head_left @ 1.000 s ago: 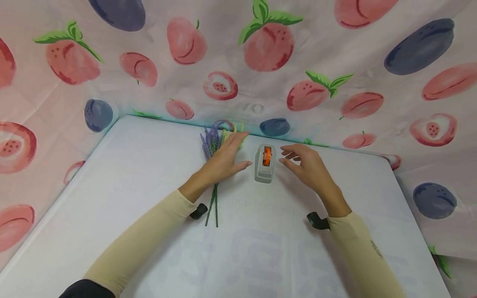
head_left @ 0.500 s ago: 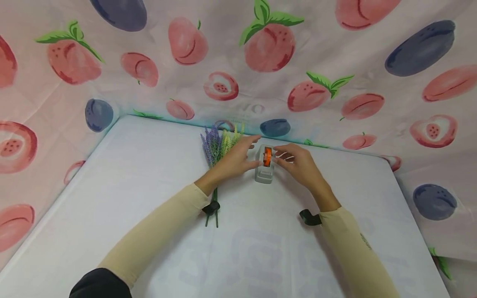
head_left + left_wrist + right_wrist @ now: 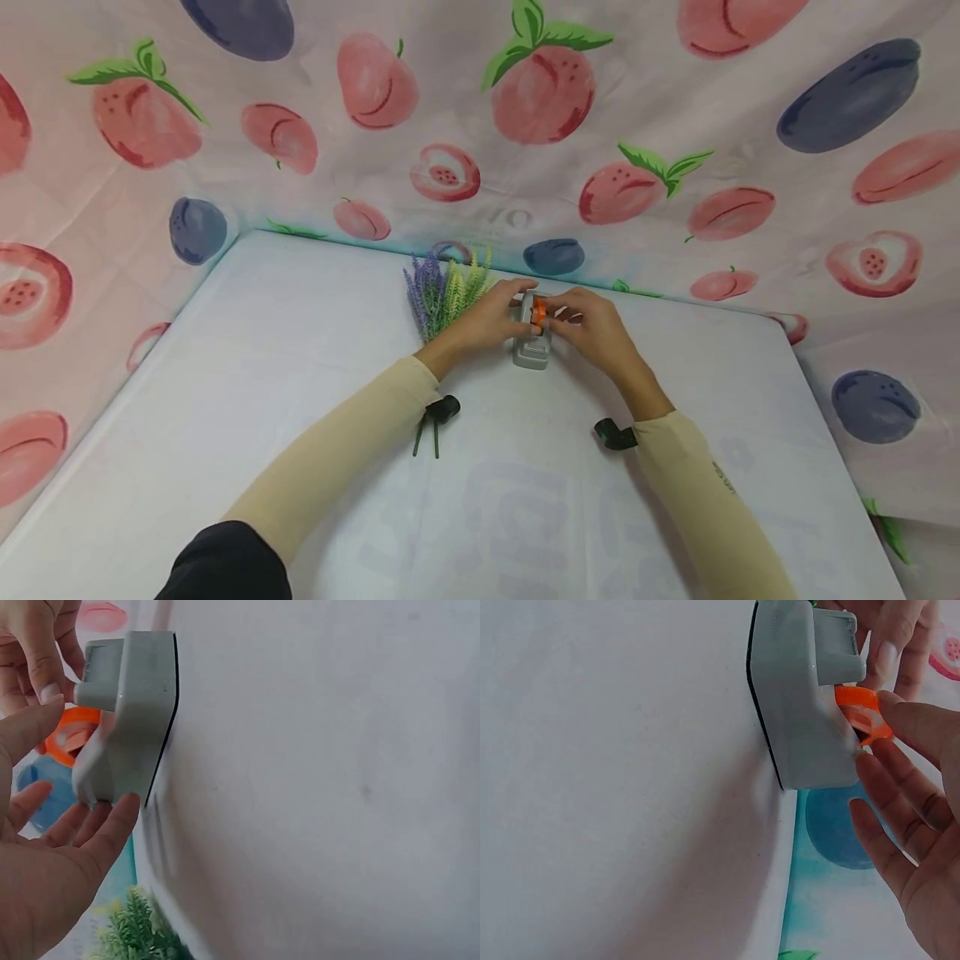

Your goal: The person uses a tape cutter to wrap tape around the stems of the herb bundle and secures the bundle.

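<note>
A grey tape dispenser [image 3: 531,357] with an orange tape core [image 3: 538,311] in its well stands on the white table. My left hand [image 3: 483,323] spans it from the left: fingertips on its far end, thumb by the raised front block, as the left wrist view shows on the dispenser body [image 3: 146,690]. From the right, my right hand [image 3: 597,329] has thumb and forefinger on the rim of the core [image 3: 861,697], its other fingers spread beside the dispenser. In the head view both hands partly cover the well.
Artificial purple lavender [image 3: 425,292] and yellow-green sprigs [image 3: 461,292] lie just left of the dispenser, their stems under my left forearm. Behind the white table [image 3: 300,317] hangs a fruit-print cloth [image 3: 360,167]. A black camera [image 3: 613,434] juts from my right wrist.
Both hands have closed in on the dispenser, the left moving right, the right moving left. My right finger and thumb have come onto the orange core. The dispenser stays put.
</note>
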A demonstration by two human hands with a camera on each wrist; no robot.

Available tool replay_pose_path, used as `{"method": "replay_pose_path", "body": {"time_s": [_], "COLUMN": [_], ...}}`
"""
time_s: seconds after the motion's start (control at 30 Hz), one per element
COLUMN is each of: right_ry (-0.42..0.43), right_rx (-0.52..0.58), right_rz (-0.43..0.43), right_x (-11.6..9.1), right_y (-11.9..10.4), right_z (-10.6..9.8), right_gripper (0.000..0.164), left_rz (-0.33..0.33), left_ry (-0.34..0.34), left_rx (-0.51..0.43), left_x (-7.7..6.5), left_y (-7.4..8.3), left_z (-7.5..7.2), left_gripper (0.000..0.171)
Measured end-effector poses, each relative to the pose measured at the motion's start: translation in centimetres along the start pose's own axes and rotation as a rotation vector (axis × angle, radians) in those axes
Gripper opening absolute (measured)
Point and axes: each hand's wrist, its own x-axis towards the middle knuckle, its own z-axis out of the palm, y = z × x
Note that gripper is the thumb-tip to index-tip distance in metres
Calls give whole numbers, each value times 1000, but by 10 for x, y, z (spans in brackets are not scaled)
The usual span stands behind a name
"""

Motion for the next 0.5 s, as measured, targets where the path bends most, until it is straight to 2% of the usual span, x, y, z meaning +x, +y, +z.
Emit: {"method": "replay_pose_path", "body": {"time_s": [0.1, 0.3, 0.5], "right_ry": [14, 39, 67], "right_rx": [-7, 15, 28], "right_rz": [-7, -11, -10], "right_x": [0, 0, 0], "right_y": [0, 0, -1], "right_z": [1, 1, 2], "right_gripper": [30, 25, 19], "left_rz": [14, 96, 98], "left_ry": [-11, -13, -4], "left_rx": [-20, 48, 36], "left_x": [4, 10, 12], "left_y": [-2, -4, -4], "left_z": [2, 4, 6], "left_gripper": [71, 53, 47]}}
